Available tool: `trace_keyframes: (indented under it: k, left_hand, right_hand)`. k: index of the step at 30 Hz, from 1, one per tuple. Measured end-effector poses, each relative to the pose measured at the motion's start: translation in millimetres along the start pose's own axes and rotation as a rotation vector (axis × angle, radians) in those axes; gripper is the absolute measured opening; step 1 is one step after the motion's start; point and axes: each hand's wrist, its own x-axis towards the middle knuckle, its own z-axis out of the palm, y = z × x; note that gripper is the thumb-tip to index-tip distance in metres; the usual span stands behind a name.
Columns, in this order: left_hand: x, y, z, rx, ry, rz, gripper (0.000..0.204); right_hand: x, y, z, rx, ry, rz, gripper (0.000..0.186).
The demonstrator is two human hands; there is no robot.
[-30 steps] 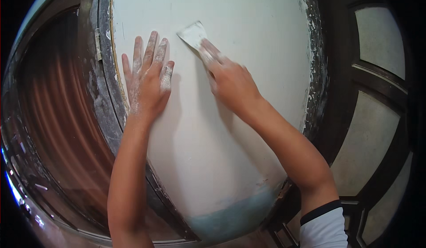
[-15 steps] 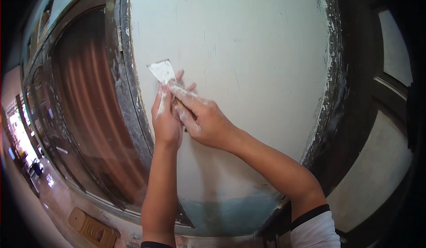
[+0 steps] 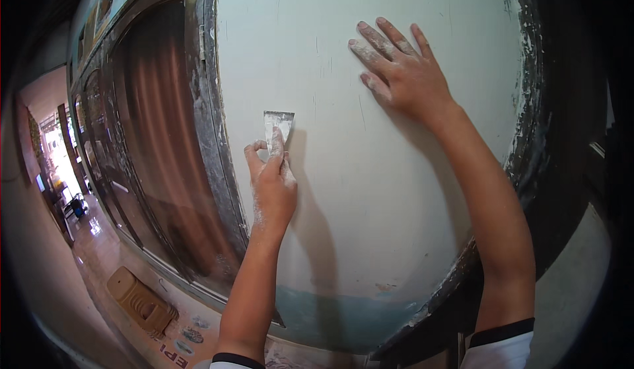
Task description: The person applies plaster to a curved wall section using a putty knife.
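Note:
My left hand [image 3: 273, 183] is closed around a putty knife [image 3: 280, 122], its blade pointing up and smeared with white paste. One finger lies along the blade, and the handle is hidden in my grip. The knife is held in front of the pale wall panel [image 3: 389, 204], over its left part. Higher up and to the right, my right hand [image 3: 411, 72] lies with fingers spread against the panel, or very close to it. White powder coats the fingers of both hands. Thin dark scratches mark the panel, and a blue-green band runs along its bottom.
Dark, paint-chipped frame wood [image 3: 228, 151] borders the panel on the left. Beyond it is a glazed door with a reddish-brown curtain [image 3: 162, 124]. A brown plastic chair or stool [image 3: 139, 303] stands at lower left, near a bright doorway [image 3: 61, 151].
My right hand has let go of the putty knife and moved up and right to the panel, fingers spread. The left hand keeps the knife, now with its blade more upright.

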Motion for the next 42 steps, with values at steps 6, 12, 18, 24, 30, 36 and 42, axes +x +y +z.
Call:
trace_keyframes:
  k: [6,12,18,24,30,36,42]
  left_hand:
    - [-15,-23,18,0.378,0.011,0.215,0.074]
    - [-45,-31,30,0.294,-0.044,0.067,0.065]
    - [-11,-15,26,0.22,0.013,0.163,0.064]
    - [-53,-20,26,0.287,-0.047,0.134,0.07]
    - [-12,-10,22,0.309,-0.064,0.133,0.081]
    - [-84,-37,24,0.24,-0.107,0.149,0.073]
    - [-43,-26,17,0.219,-0.122,0.089,0.065]
  right_hand:
    - [-9,-1,9,0.045,0.032,0.059,0.046]
    - [-6,-2,13,-0.044,0.061,0.087,0.044]
    - [-8,-1,11,-0.034,0.078,0.055,0.043]
    - [-9,4,2,0.054,0.285,-0.081,0.043]
    - [-6,2,-2,0.257,-0.052,0.015,0.05]
    - [-7,4,4,0.129,0.01,0.053,0.053]
    - [-6,-10,-14,-0.038,-0.15,0.043,0.058]
